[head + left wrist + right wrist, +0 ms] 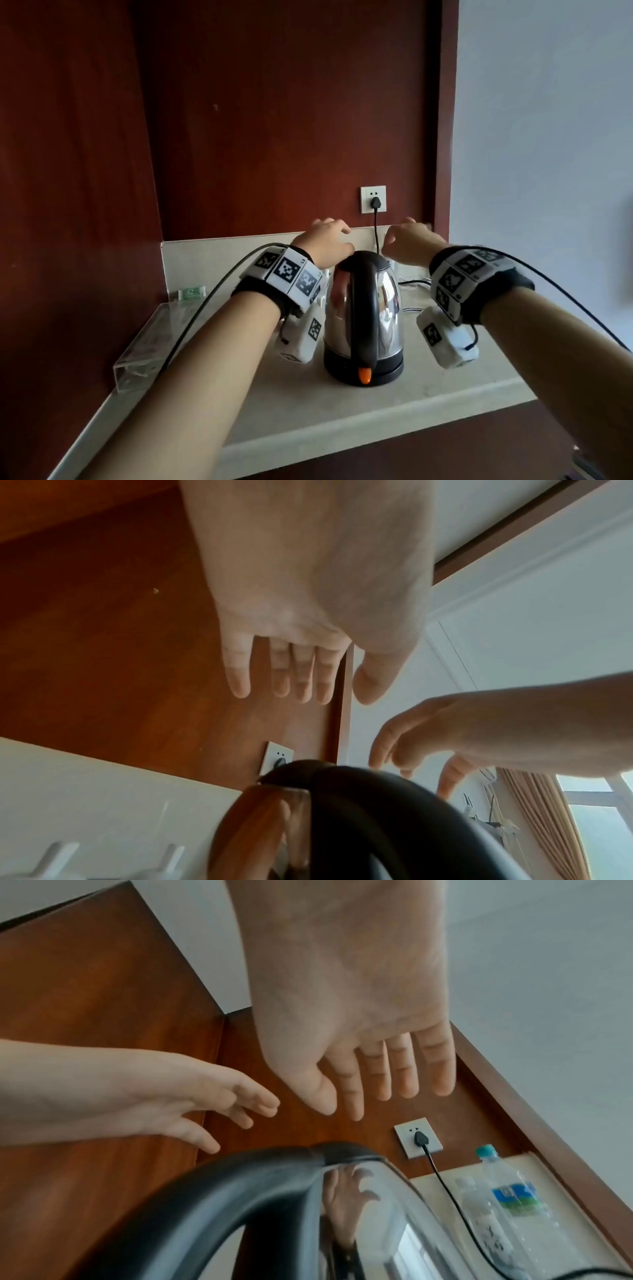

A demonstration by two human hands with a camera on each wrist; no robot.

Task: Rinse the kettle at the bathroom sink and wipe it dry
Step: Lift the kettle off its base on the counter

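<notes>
both hands empty, fingers spread above kettle; bottle label blurred, unreadable.

A mirror-bright metal kettle with matt black plastic handle stands on a smooth pale stone counter.

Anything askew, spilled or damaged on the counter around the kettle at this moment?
Nothing stands out. The kettle stands upright on its base on the counter, lid closed, with no water visible around it. Both the left hand and right hand hover open above it. The plug sits in the wall socket.
</notes>
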